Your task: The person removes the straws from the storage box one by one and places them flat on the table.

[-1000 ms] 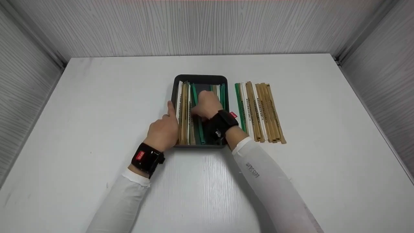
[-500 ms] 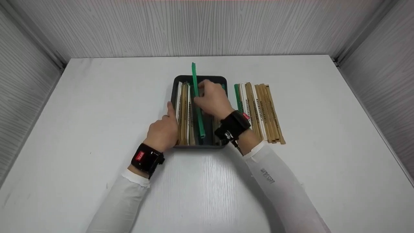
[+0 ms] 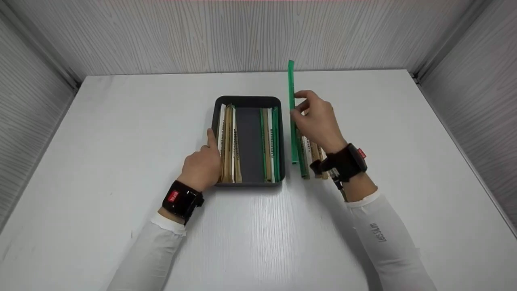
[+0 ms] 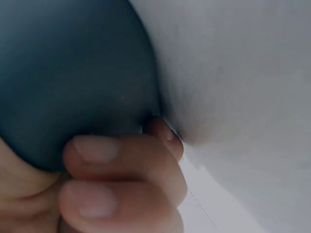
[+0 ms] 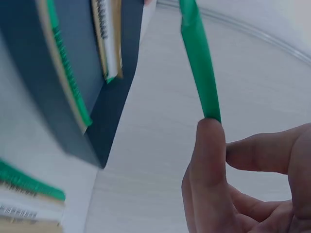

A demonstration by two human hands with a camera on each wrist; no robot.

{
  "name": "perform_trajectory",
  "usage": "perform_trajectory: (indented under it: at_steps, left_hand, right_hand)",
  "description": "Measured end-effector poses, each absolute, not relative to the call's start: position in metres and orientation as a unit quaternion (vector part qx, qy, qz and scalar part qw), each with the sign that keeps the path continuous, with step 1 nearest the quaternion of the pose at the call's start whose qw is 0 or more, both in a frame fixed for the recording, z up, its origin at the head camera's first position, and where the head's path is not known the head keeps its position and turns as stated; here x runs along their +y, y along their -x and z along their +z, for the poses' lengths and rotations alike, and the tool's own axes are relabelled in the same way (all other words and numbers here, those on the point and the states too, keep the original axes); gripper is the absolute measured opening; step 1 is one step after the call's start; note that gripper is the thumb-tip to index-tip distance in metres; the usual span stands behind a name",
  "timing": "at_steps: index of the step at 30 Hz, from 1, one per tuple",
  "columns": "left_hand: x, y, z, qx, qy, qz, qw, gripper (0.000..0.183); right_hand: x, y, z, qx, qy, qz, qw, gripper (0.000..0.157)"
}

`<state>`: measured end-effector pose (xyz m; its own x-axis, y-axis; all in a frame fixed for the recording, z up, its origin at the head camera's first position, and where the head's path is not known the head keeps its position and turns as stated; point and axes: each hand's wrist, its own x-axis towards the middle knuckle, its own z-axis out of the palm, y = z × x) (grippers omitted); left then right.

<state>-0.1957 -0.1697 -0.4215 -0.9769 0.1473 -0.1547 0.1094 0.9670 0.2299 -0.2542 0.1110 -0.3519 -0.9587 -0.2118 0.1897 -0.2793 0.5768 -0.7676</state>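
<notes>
My right hand point(image 3: 319, 117) pinches a slim green paper-wrapped stick point(image 3: 291, 87) between thumb and fingers. The stick is raised upright just right of the tray, overlapping the left end of a row of similar sticks point(image 3: 309, 157) in the head view. In the right wrist view the green stick point(image 5: 201, 68) rises from the fingertips. At the left side of the dark grey tray point(image 3: 248, 98), my left hand point(image 3: 200, 167) grips the near corner, index finger stretched along the rim. The left wrist view shows its other fingers point(image 4: 121, 165) curled against the tray wall.
Inside the tray, white and brown sticks point(image 3: 229, 145) line the left side. Green, brown and white ones point(image 3: 270, 145) line the right, with bare tray floor point(image 3: 249, 145) between. A white table point(image 3: 250, 238) lies under everything, with grained panels point(image 3: 250, 36) behind and at both sides.
My right hand has picked the green stick up from the middle of the tray and carried it right, over to the row beside the tray. The left hand stays at the tray.
</notes>
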Motion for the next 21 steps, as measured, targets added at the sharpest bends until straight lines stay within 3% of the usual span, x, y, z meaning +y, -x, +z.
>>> perform_trajectory:
  at_steps: [8, 21]
  left_hand:
    - [-0.171, 0.195, -0.423, 0.989, -0.069, 0.108, 0.071, 0.084]
    - [-0.170, 0.196, -0.422, 0.987, -0.059, 0.121, 0.089, 0.088]
  right_hand:
    - [0.140, 0.263, -0.377, -0.912, -0.100, 0.397, 0.009, 0.044]
    - [0.141, 0.278, -0.406, -0.933, -0.045, 0.344, -0.098, 0.043]
